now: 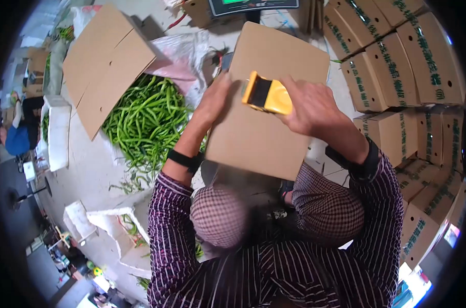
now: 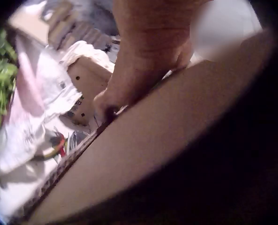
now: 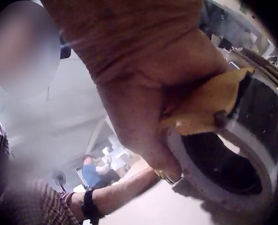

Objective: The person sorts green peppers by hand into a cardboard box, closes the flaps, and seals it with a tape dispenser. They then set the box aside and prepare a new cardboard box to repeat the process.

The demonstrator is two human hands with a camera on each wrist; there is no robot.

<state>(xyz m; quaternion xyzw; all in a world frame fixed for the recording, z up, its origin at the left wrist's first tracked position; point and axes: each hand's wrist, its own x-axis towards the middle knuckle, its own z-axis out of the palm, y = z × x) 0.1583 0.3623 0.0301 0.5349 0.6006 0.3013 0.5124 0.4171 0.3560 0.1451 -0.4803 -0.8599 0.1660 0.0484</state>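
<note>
A closed cardboard box (image 1: 258, 138) lies in front of the person, between the knees. My left hand (image 1: 217, 96) holds its left side, fingers bent over the edge; in the left wrist view that hand (image 2: 148, 65) hangs along the corrugated edge, most fingertips hidden. A yellow tape dispenser (image 1: 279, 98) with a dark band at its front is gripped by my right hand (image 1: 315, 105) over the box's top. The right wrist view shows my right hand (image 3: 134, 93) wrapped round the dispenser's yellow body (image 3: 204, 105), above a large tape roll (image 3: 190, 176).
Green chili peppers (image 1: 145, 120) are heaped on the left, partly under a cardboard sheet (image 1: 107, 61). Printed cartons (image 1: 382, 72) are stacked along the right. Behind the box stands a scale display (image 1: 253, 6). White foam boxes (image 1: 58, 133) and another person (image 1: 20, 133) are at far left.
</note>
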